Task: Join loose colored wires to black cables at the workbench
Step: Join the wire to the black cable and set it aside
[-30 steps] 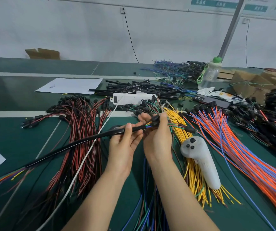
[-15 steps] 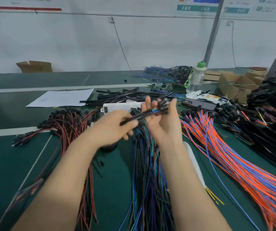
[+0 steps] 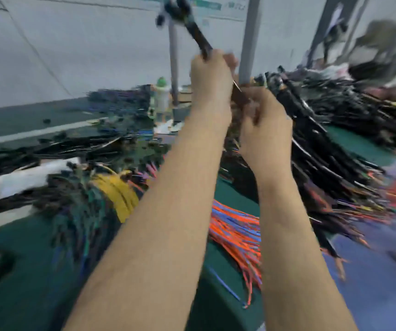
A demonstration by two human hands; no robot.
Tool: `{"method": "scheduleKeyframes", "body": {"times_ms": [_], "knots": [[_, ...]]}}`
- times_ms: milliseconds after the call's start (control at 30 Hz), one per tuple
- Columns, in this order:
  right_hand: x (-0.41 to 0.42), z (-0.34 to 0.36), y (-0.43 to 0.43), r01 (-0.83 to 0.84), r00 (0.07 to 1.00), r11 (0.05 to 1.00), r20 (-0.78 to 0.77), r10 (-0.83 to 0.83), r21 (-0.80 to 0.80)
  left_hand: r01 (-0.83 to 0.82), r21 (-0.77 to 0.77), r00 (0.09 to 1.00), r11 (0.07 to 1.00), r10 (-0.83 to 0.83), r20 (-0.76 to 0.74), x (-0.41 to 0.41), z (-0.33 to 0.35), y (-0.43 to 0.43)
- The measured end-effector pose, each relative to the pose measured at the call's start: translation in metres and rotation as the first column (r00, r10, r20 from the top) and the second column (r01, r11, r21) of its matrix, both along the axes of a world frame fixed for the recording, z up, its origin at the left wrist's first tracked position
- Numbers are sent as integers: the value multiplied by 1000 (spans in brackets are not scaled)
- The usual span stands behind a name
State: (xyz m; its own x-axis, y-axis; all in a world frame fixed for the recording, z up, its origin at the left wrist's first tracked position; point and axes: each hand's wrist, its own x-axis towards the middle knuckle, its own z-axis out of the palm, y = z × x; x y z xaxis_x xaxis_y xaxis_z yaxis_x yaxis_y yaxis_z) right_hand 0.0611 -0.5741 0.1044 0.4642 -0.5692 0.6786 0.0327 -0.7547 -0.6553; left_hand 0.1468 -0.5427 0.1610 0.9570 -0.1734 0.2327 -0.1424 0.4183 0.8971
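Note:
The view is motion-blurred. My left hand is raised high and grips a black cable, whose connector end points up toward the top of the view. Just below and to the right, my right hand has its fingers curled round a dark length that looks like the lower part of the same cable. Loose orange and blue wires lie on the green bench beneath my forearms. A yellow wire bundle lies to the left.
A big heap of black cables fills the right side, close to my right hand. A bottle with a green cap and two grey posts stand behind. A white power strip lies at the left among dark wires.
Both hands have risen and swung right with the black cable, its end now pointing up. The camera has turned right, toward the black cable heap.

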Motion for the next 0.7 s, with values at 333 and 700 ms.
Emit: {"method": "scheduleKeyframes", "body": {"times_ms": [333,700], "knots": [[6,-127,-100,515,630,855,-704,-328,62,553,548,831,628,-369,-416,-23,-172,-90],[88,-48,64,-221,914,941,-282,291,255,15,252,975,968,42,-217,33,-100,83]]}}
